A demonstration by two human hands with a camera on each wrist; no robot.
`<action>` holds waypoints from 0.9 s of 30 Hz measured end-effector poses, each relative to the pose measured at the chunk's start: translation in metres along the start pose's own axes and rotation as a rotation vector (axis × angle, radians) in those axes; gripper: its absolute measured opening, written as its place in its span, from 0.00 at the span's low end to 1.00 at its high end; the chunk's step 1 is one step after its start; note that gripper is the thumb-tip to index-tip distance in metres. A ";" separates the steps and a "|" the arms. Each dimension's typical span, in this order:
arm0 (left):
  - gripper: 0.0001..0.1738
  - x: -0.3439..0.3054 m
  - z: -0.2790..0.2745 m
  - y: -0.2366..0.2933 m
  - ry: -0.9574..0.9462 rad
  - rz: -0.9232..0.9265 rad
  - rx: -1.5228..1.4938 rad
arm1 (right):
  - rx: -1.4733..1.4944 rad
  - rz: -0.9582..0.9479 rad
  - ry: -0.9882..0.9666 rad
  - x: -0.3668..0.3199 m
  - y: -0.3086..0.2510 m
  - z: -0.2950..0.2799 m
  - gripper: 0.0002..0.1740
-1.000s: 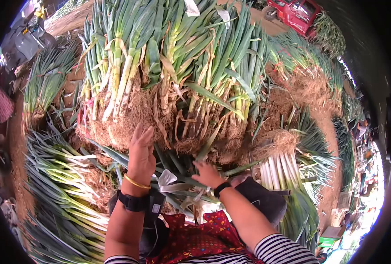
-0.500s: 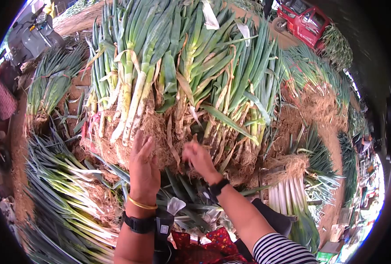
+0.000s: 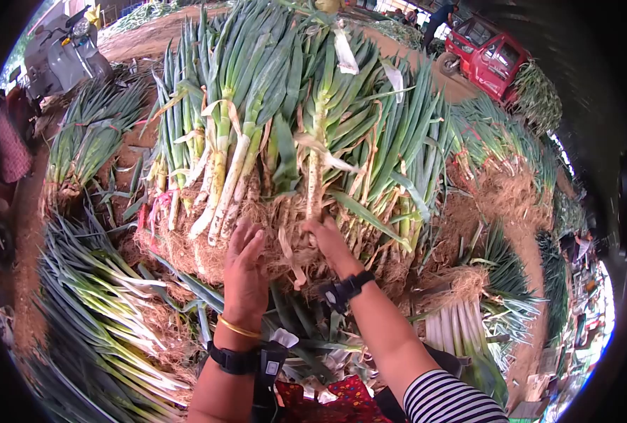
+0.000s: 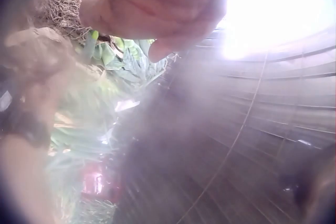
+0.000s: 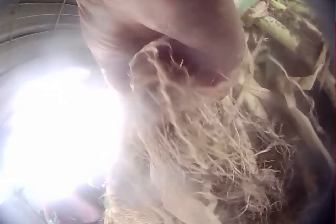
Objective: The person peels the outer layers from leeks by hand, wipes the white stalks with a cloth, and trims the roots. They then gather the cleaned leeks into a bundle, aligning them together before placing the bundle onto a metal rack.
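Observation:
A large heap of green onions stands in front of me, leaves up and roots toward me. My right hand grips one green onion at its root end; dry leaf strips hang on its stalk. In the right wrist view, curled fingers close around it, with pale stringy roots trailing below. My left hand is raised beside the heap's roots, its fingers loosely bent and holding nothing. The left wrist view shows its palm near the roots, partly washed out by glare.
Peeled green onions with white stalks lie at the left; another cleaned bundle lies at the right. More bundles stand farther back. A scooter is at the back left, a red three-wheeler at the back right.
My right hand has moved forward from low by my lap to the heap and taken hold of a green onion. The left hand has moved slightly right, and the view has shifted.

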State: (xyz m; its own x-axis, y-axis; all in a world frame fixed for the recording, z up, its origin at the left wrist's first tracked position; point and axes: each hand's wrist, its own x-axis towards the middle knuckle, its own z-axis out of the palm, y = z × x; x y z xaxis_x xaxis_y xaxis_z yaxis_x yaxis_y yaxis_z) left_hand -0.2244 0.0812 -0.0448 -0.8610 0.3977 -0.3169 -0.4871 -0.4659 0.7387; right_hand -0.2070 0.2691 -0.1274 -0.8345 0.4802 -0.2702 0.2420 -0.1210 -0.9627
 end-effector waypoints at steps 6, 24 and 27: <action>0.30 0.003 0.000 -0.008 -0.048 0.104 0.038 | 0.165 -0.023 -0.132 -0.125 -0.045 -0.040 0.10; 0.25 -0.048 0.045 -0.054 -0.453 -0.184 -0.071 | -1.022 -0.122 -0.238 -0.360 0.053 -0.076 0.35; 0.24 -0.068 0.050 -0.045 -0.489 -0.099 -0.130 | -0.913 -0.370 -0.110 -0.344 0.027 -0.084 0.29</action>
State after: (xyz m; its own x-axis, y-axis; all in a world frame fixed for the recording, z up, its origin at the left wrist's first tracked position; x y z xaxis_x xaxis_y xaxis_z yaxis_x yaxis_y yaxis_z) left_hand -0.1370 0.1144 -0.0268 -0.6558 0.7536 -0.0435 -0.6037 -0.4890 0.6296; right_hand 0.1283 0.1740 -0.0591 -0.9647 0.2634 0.0006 0.2066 0.7582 -0.6183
